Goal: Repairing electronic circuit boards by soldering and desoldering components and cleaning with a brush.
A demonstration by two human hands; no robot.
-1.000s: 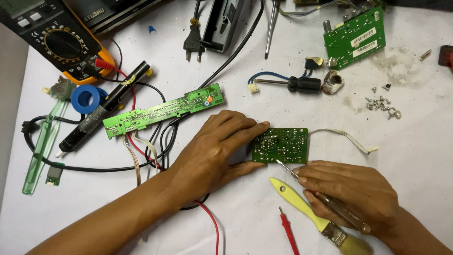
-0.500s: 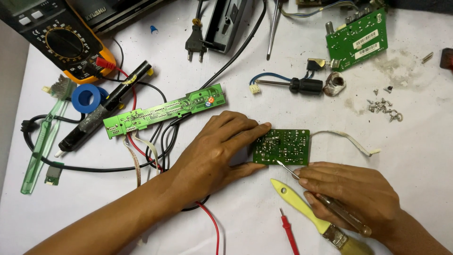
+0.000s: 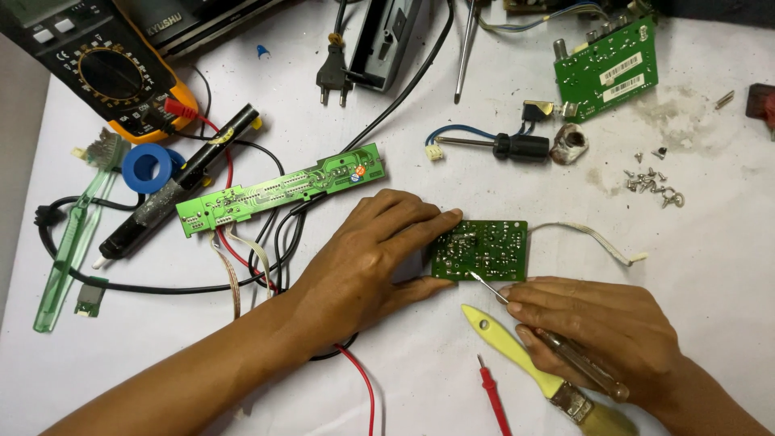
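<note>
Green circuit board | left hand steadies | right hand screwdriver tip touching

Left hand lies flat on the white table, fingertips pressing the left edge of a small green circuit board, solder side up. Right hand grips a screwdriver; its metal tip touches the board's lower edge. A yellow-handled brush lies under the right hand. Long green board, multimeter, blue tape roll and loose screws lie farther off.
</note>
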